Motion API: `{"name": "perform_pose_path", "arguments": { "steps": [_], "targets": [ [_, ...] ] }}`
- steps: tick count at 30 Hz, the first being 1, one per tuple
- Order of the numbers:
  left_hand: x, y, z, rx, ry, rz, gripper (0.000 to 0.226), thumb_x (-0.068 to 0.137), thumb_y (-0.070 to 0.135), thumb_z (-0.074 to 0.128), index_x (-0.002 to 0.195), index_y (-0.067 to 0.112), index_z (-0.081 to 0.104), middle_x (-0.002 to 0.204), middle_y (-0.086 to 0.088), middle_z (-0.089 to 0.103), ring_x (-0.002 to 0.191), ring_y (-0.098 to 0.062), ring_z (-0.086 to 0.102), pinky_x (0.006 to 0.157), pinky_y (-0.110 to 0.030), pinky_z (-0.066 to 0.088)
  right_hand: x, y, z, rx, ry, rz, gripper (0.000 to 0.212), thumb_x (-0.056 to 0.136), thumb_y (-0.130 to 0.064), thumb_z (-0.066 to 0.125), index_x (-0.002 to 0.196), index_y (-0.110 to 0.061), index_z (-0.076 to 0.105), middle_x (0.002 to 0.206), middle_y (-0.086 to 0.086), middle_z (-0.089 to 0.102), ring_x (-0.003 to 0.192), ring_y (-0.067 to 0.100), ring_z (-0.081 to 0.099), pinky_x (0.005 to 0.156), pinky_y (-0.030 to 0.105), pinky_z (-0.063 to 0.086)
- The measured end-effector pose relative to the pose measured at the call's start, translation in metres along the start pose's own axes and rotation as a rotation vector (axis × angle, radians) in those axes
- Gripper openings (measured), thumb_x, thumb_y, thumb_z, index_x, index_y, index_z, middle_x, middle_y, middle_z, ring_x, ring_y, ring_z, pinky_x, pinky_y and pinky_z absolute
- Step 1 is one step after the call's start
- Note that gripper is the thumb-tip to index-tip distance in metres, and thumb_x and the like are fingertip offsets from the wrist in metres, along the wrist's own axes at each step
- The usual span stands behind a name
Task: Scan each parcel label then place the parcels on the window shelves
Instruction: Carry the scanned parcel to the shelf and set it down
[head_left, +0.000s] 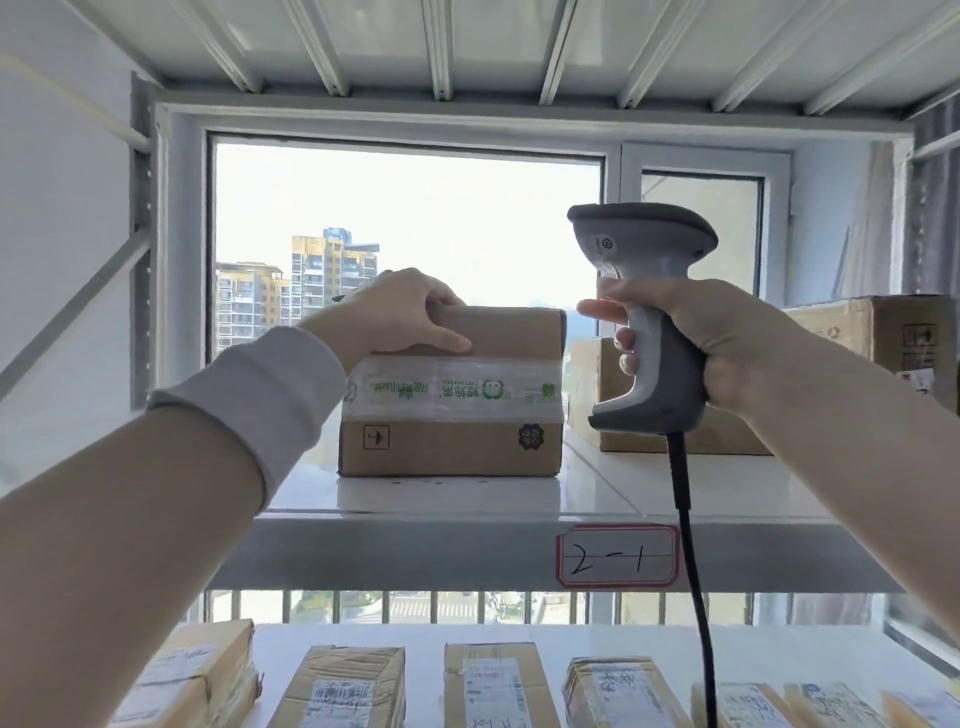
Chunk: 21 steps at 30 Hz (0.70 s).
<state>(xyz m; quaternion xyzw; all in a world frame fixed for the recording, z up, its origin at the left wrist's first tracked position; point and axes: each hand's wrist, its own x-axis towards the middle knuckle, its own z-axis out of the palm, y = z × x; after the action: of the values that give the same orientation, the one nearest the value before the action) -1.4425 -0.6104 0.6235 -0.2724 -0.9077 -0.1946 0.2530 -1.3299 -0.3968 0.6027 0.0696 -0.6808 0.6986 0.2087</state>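
Observation:
A brown cardboard parcel (452, 447) with white tape printed in green stands on the white window shelf (426, 496), in front of the window. My left hand (400, 312) grips its top left edge, thumb on the front face. My right hand (711, 338) holds a grey handheld barcode scanner (647, 312) upright to the right of the parcel, its head level with the parcel's top. The black scanner cable (693, 571) hangs straight down past the shelf edge.
Two more cardboard boxes (675, 431) (893, 332) stand on the same shelf at right. A red-bordered tag reading 2-1 (618, 556) marks the shelf front. Several labelled parcels (493, 686) lie in a row on the lower shelf. The upper shelf's underside (467, 47) is close overhead.

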Motion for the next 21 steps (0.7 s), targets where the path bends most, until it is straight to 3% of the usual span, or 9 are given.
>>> {"name": "perform_pose_path", "arguments": {
  "steps": [2, 7, 12, 21],
  "targets": [
    [0.014, -0.010, 0.008, -0.012, -0.008, -0.005, 0.047, 0.076, 0.036, 0.075, 0.118, 0.020, 0.062, 0.100, 0.003, 0.064, 0.084, -0.012, 0.057, 0.072, -0.024, 0.044, 0.006, 0.002, -0.002, -0.010, 0.000, -0.004, 0.013, 0.082, -0.018, 0.070, 0.092, -0.013, 0.063, 0.088, 0.003, 0.076, 0.039, 0.005, 0.053, 0.041, 0.018, 0.046],
    [0.045, -0.028, 0.024, -0.005, -0.010, -0.009, 0.049, 0.075, 0.040, 0.076, 0.118, 0.022, 0.061, 0.106, 0.000, 0.065, 0.094, -0.019, 0.059, 0.089, -0.039, 0.049, 0.022, 0.006, -0.001, -0.016, 0.004, -0.007, 0.013, 0.083, -0.017, 0.069, 0.094, -0.013, 0.064, 0.087, 0.002, 0.076, 0.038, 0.005, 0.052, 0.041, 0.017, 0.045],
    [0.062, -0.041, 0.031, -0.020, -0.019, 0.000, 0.046, 0.075, 0.038, 0.075, 0.116, 0.022, 0.062, 0.104, 0.001, 0.064, 0.092, -0.019, 0.058, 0.086, -0.035, 0.047, 0.037, 0.011, 0.005, 0.001, 0.010, 0.005, 0.012, 0.083, -0.016, 0.069, 0.093, -0.014, 0.063, 0.083, 0.002, 0.076, 0.038, 0.006, 0.052, 0.040, 0.016, 0.045],
    [0.070, -0.047, 0.039, -0.034, 0.025, 0.011, 0.049, 0.072, 0.041, 0.077, 0.116, 0.023, 0.063, 0.105, 0.001, 0.063, 0.098, -0.021, 0.057, 0.093, -0.043, 0.048, 0.042, 0.024, 0.013, 0.005, 0.026, 0.071, 0.017, 0.082, -0.014, 0.069, 0.096, -0.010, 0.062, 0.083, 0.004, 0.076, 0.039, 0.007, 0.052, 0.040, 0.018, 0.046]
  ]
}}
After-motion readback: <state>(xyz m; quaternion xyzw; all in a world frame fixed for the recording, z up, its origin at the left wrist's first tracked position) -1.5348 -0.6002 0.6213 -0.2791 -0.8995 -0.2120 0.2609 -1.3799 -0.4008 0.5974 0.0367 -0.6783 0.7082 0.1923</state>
